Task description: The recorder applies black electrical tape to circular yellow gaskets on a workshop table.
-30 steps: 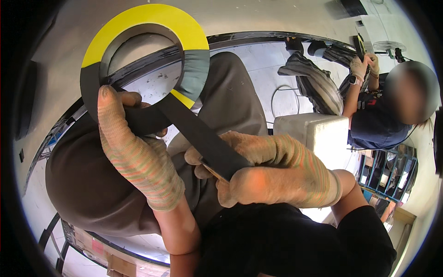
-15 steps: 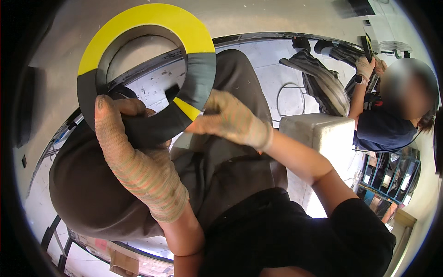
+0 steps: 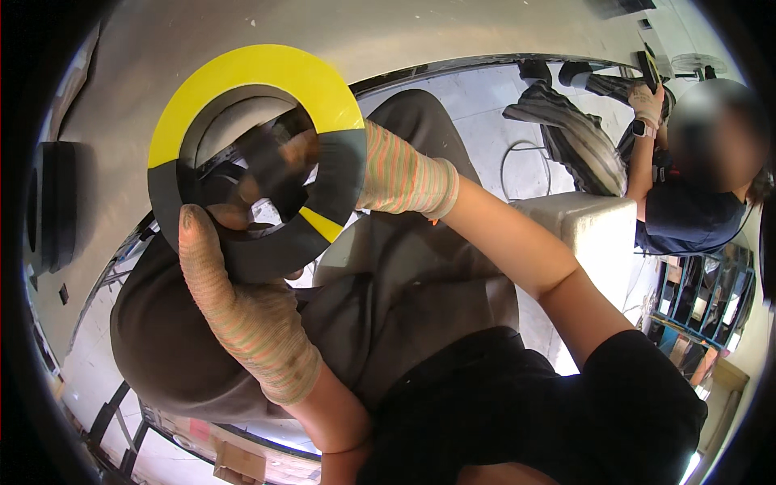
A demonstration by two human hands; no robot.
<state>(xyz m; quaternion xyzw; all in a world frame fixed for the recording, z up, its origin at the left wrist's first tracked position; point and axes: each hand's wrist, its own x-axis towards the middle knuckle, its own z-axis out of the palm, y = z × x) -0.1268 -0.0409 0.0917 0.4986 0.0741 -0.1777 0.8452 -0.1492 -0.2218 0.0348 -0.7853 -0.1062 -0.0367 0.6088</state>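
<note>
My left hand (image 3: 250, 327), in a striped knit glove, is closed on the lower left of a large, thick yellow and black ring (image 3: 255, 66). The thumb presses on its front face and the fingers curl behind, their tips showing in the hole. The ring is held up facing me, with a narrow yellow wedge (image 3: 322, 225) at its lower right. My right hand (image 3: 404, 174), gloved too, reaches behind the ring's right side. Its bare fingertips show blurred through the hole, next to a dark shape that I cannot make out.
A grey work surface (image 3: 162, 73) lies beyond the ring, with thick black pieces (image 3: 58, 206) stacked at its left. At right, a co-worker (image 3: 687, 202) holds a black and yellow piece (image 3: 649, 69). A pale padded block (image 3: 582, 234) stands between us. A cardboard box (image 3: 239, 462) lies below left.
The ring and my left hand sit slightly lower in view. My right hand has moved from the ring's lower right edge up behind its right side, its fingers now seen through the hole.
</note>
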